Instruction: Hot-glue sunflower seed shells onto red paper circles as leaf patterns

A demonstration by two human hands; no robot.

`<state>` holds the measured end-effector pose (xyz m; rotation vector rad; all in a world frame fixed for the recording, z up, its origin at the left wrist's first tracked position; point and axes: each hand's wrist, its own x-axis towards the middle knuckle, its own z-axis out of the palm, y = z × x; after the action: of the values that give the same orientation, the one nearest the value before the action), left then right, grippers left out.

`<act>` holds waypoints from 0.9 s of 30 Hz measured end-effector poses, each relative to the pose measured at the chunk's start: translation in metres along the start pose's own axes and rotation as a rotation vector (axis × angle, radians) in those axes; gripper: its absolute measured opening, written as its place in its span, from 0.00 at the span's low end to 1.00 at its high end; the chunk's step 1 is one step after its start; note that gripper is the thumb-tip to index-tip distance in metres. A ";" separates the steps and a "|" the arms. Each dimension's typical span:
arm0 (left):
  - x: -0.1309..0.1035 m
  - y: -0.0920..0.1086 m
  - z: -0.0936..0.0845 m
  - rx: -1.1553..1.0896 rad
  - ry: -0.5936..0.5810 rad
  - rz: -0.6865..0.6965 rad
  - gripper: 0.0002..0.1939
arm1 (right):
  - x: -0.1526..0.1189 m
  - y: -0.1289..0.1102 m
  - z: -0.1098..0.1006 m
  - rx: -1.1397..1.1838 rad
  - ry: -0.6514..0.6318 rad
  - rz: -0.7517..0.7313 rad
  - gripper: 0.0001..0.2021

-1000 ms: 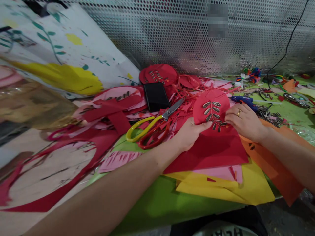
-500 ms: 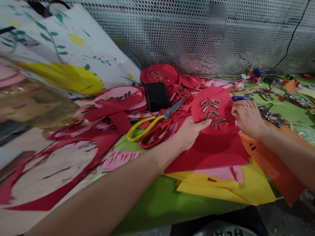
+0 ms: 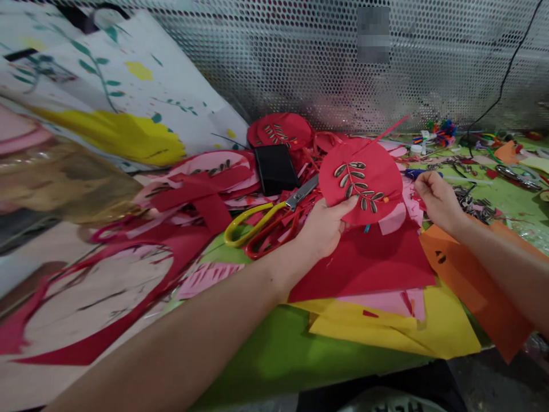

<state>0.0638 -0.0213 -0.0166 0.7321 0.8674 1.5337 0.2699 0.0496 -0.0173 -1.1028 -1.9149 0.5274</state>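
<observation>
My left hand (image 3: 328, 226) grips a round red paper disc (image 3: 381, 171) by its lower left edge, thumb on top. Striped seeds, which look like sunflower seeds (image 3: 362, 186), form a leafy sprig on the disc. A small orange bit sits at the sprig's lower right end. My right hand (image 3: 441, 200) hovers to the right, apart from the disc, its fingers curled together; whatever they pinch, if anything, is hidden. Just behind its fingertips lies a blue pen-like object (image 3: 414, 172). Red paper (image 3: 364, 263) lies beneath the disc.
Yellow-and-red-handled scissors (image 3: 274, 214) lie left of my left hand, beside a black phone (image 3: 277, 169). More decorated discs (image 3: 283, 129) are stacked behind. Loose seeds (image 3: 476, 206) and orange paper (image 3: 480, 280) are at right. A patterned bag (image 3: 141, 86) stands back left, before a perforated metal panel (image 3: 300, 51).
My left hand has moved the disc left and slightly up, tilting it. My right hand has drawn a little to the right, away from the disc, its fingers still curled.
</observation>
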 end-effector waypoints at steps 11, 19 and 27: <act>-0.002 0.003 0.003 -0.049 0.001 0.021 0.19 | -0.006 -0.009 0.004 0.101 -0.102 0.062 0.12; -0.007 0.003 0.007 -0.038 -0.054 -0.044 0.19 | -0.015 -0.026 0.016 0.712 -0.285 0.228 0.19; -0.011 0.000 0.006 0.052 -0.158 -0.113 0.16 | -0.020 -0.032 0.019 0.913 -0.263 0.412 0.13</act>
<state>0.0700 -0.0316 -0.0134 0.8168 0.8193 1.3388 0.2436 0.0166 -0.0150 -0.8091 -1.3498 1.6411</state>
